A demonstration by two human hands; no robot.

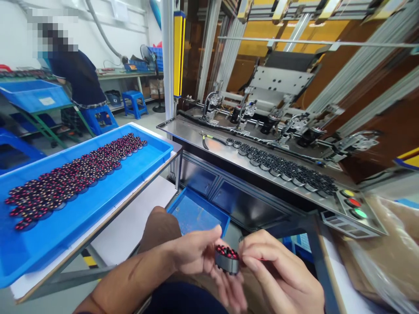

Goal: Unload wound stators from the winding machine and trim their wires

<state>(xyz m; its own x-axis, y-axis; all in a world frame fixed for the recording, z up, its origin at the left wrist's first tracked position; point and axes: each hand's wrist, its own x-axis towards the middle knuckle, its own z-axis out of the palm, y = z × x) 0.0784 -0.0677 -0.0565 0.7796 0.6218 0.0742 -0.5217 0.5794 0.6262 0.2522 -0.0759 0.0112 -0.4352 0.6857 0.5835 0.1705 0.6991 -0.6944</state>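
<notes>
My left hand holds a motor stator, a short dark-grey ring with red windings and black teeth on top. It rests upright on the curled fingers, below the thumb. Close against its right side is my right hand, thumb and forefinger pinched together. A thin bit of red wire shows at those fingertips; the rest of it is hidden. To the left, many similar stators with red windings lie in rows in a blue tray.
Dark stators without red windings line the machine's metal ledge, near yellow-handled pliers. Yellow, red and green buttons sit at the ledge's right end. Below is a blue bin. A person works at the back left.
</notes>
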